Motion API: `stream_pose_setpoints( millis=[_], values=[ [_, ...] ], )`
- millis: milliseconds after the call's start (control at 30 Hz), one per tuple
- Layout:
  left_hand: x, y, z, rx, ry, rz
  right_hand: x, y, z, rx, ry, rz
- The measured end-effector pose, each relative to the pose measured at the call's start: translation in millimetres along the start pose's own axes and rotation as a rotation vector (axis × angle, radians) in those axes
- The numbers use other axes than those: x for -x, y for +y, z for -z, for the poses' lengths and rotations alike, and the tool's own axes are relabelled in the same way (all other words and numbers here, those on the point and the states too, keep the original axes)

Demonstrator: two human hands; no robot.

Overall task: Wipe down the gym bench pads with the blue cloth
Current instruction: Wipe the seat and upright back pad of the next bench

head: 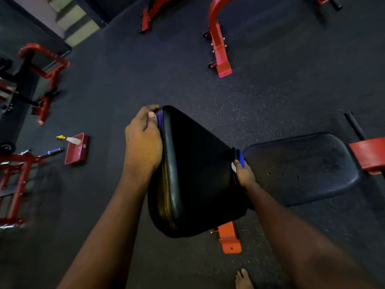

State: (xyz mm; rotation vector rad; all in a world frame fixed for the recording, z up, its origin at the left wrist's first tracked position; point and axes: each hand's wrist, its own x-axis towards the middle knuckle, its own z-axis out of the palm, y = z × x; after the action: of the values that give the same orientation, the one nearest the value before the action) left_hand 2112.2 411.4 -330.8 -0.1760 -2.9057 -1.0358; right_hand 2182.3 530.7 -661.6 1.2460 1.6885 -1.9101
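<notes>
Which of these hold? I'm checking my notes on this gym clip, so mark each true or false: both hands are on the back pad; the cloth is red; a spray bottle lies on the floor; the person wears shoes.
1. Both hands grip the back pad: true, left hand, right hand.
2. The cloth is red: false, blue.
3. A spray bottle lies on the floor: true.
4. The person wears shoes: false, a bare foot shows.

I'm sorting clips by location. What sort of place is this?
Most likely a gym: a padded black bench pad with a seat pad beside it, red equipment frames, and dark speckled rubber flooring.
</notes>
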Motion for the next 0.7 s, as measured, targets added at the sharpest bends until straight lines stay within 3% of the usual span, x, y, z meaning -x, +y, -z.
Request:
stream_pose_setpoints(
  millis=[200,467,600,700],
  values=[
    [3.7,2.4,-0.9,0.029,-0.004,0.042,49.8,45.7,8.6,-0.057,0.054,-0.103],
    [9.0,8.7,2.0,-0.004,-0.006,0.046,120.2,19.5,12.5,0.147,0.138,-0.202],
    [9.5,10.1,3.7,-0.059,0.003,0.011,158.8,-9.2,-0.5,0.201,0.130,-0.108],
    [8.5,10.3,3.1,-0.083,0.002,-0.007,154.2,-9.4,-12.8,0.050,0.123,-0.033]
  ],
)
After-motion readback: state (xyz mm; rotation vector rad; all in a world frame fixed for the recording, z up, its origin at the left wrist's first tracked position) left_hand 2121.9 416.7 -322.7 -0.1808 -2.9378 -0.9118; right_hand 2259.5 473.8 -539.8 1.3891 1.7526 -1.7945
